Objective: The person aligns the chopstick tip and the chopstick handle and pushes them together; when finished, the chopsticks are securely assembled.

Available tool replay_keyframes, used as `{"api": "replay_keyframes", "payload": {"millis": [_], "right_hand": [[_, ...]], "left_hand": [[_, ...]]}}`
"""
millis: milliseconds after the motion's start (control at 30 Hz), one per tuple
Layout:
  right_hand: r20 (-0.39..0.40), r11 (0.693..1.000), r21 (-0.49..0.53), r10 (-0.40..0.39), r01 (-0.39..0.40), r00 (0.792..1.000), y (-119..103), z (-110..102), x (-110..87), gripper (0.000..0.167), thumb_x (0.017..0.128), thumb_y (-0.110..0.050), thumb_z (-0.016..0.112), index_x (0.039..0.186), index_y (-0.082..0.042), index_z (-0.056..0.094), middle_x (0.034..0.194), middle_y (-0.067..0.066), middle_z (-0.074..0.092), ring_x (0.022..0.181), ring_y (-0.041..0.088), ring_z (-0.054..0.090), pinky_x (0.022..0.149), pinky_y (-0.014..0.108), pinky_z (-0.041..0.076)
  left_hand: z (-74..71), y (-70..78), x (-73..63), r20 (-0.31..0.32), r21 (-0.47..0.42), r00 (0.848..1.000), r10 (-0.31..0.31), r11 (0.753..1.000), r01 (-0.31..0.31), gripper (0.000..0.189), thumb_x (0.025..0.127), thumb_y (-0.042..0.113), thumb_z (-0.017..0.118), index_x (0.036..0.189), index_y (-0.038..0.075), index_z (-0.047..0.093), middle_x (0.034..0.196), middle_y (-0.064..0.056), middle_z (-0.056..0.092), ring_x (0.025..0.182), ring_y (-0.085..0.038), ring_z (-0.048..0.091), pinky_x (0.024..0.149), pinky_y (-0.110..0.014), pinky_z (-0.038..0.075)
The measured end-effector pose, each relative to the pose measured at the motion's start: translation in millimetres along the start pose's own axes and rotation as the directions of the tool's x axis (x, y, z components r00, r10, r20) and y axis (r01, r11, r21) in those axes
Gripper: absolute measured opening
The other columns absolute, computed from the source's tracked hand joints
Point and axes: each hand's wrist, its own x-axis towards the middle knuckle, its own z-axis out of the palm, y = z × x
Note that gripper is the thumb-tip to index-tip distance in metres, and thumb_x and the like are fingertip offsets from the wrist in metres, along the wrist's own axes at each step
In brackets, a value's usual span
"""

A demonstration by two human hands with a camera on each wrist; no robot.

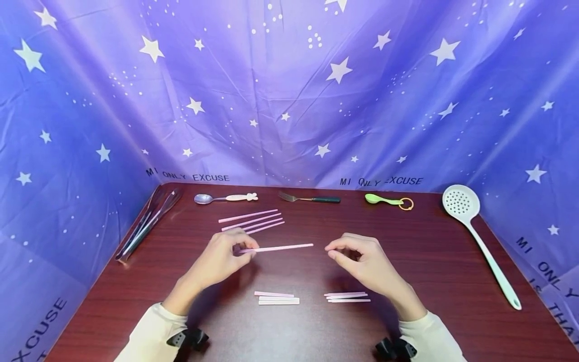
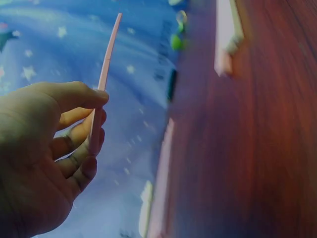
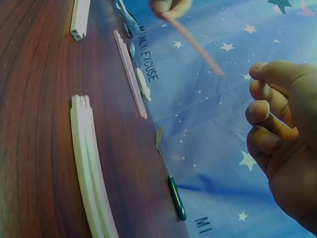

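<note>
A pink chopstick [image 1: 285, 247] is pinched near its thicker end between the thumb and fingers of my left hand [image 1: 228, 255]. It points to the right, above the table, and its tapered tip shows in the left wrist view. My right hand [image 1: 366, 256] hovers just beyond that tip, holding nothing, with its fingers loosely bent. Several pink chopsticks [image 1: 251, 216] lie behind my left hand. Nearer the front are two small groups of pink and white chopsticks, a left group [image 1: 279, 300] and a right group [image 1: 348, 300].
Along the back of the dark red table [image 1: 312, 332] lie a spoon with a white handle [image 1: 237, 197], a fork [image 1: 316, 199] and a green spoon [image 1: 384, 200] with an orange ring. A whisk [image 1: 151, 218] is at the left edge, a white skimmer [image 1: 490, 251] at the right.
</note>
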Motion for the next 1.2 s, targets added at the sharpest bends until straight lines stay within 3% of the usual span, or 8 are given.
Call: {"api": "replay_keyframes", "payload": {"millis": [267, 467, 667, 900, 1200], "right_hand": [[0.037, 1.000, -0.016, 0.003, -0.002, 0.999, 5.1, -5.8, -15.8, 0.021, 0.091, -0.007, 0.077, 0.098, -0.026, 0.075, 0.077, -0.011, 0.062, 0.063, 0.000, 0.050, 0.054, 0.018, 0.043], [0.068, 0.998, -0.027, 0.062, -0.061, 0.996, 11.6, -9.1, -30.0, 0.018, 0.092, -0.010, 0.077, 0.096, -0.027, 0.075, 0.076, -0.013, 0.063, 0.064, -0.001, 0.052, 0.055, 0.019, 0.045], [0.098, 0.995, -0.022, 0.095, -0.093, 0.991, 17.9, -11.4, -36.5, 0.009, 0.093, -0.012, 0.077, 0.095, -0.020, 0.076, 0.077, -0.012, 0.064, 0.067, 0.000, 0.055, 0.056, 0.019, 0.046], [0.116, 0.996, -0.012, 0.091, -0.090, 0.989, 20.0, -10.6, -37.2, 0.010, 0.092, -0.010, 0.076, 0.096, -0.018, 0.076, 0.081, -0.011, 0.065, 0.071, -0.001, 0.055, 0.056, 0.021, 0.047], [0.114, 0.999, -0.005, 0.047, -0.047, 0.992, 22.6, -8.4, -38.3, 0.011, 0.090, -0.007, 0.077, 0.096, -0.017, 0.076, 0.083, -0.010, 0.066, 0.073, 0.000, 0.056, 0.058, 0.022, 0.048]], "left_hand": [[3.7, -39.4, -3.6, -0.020, 0.129, 0.990, -0.143, 0.981, 0.144, 0.012, 0.082, 0.007, 0.083, 0.086, 0.017, 0.078, 0.079, 0.007, 0.065, 0.070, -0.007, 0.059, 0.065, -0.023, 0.048], [7.9, -57.0, -1.1, -0.009, 0.216, 0.984, -0.175, 0.961, 0.173, 0.010, 0.081, 0.009, 0.082, 0.084, 0.017, 0.077, 0.077, 0.008, 0.066, 0.070, -0.008, 0.061, 0.065, -0.025, 0.049], [12.7, -62.3, 4.0, -0.007, 0.232, 0.979, -0.202, 0.952, 0.198, 0.008, 0.082, 0.011, 0.082, 0.084, 0.018, 0.078, 0.077, 0.006, 0.067, 0.070, -0.008, 0.061, 0.066, -0.028, 0.051], [15.9, -63.5, 8.4, -0.024, 0.299, 0.966, -0.259, 0.920, 0.254, 0.007, 0.083, 0.013, 0.081, 0.085, 0.018, 0.077, 0.080, 0.003, 0.070, 0.074, -0.015, 0.065, 0.069, -0.038, 0.054], [12.0, -56.4, 11.1, -0.019, 0.331, 0.979, -0.201, 0.923, 0.196, 0.010, 0.081, 0.011, 0.083, 0.085, 0.015, 0.075, 0.077, 0.003, 0.067, 0.071, -0.014, 0.061, 0.070, -0.037, 0.052]]}}
